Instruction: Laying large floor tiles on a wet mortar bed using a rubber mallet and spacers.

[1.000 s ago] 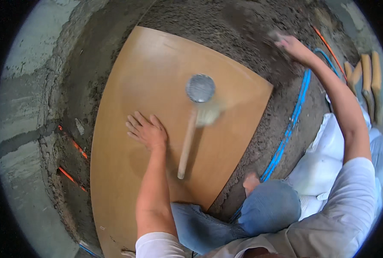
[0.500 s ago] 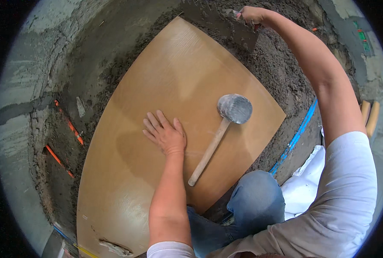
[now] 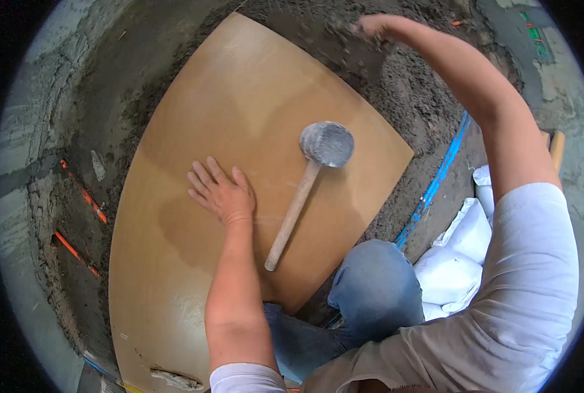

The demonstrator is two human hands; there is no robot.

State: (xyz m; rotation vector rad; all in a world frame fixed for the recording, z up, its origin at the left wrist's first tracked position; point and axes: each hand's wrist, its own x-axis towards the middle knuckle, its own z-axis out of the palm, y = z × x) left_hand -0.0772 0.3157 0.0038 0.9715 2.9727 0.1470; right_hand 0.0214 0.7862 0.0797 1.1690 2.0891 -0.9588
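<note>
My left hand lies flat with spread fingers on a large, smooth tan tile. To the right of that hand a rubber mallet with a grey head and wooden handle rests on the same tile. Beyond the tile's far right edge, my right hand is closed round the handle of a wide, dark notched trowel. The trowel is smeared by motion, and its blade is over the grey mortar. Its edge shows better in the earlier frame.
Blue tubes run beside the tile on the right, near white bags. Orange tubes poke out of the ground at left. A lump of dirty cloth or similar lies at the tile's near edge. My bent knee is close to its near right side.
The whole view has shifted, so the tile and mallet appear farther left and slightly higher. My right hand and the trowel are now blurred. My left hand stays flat on the tile.
</note>
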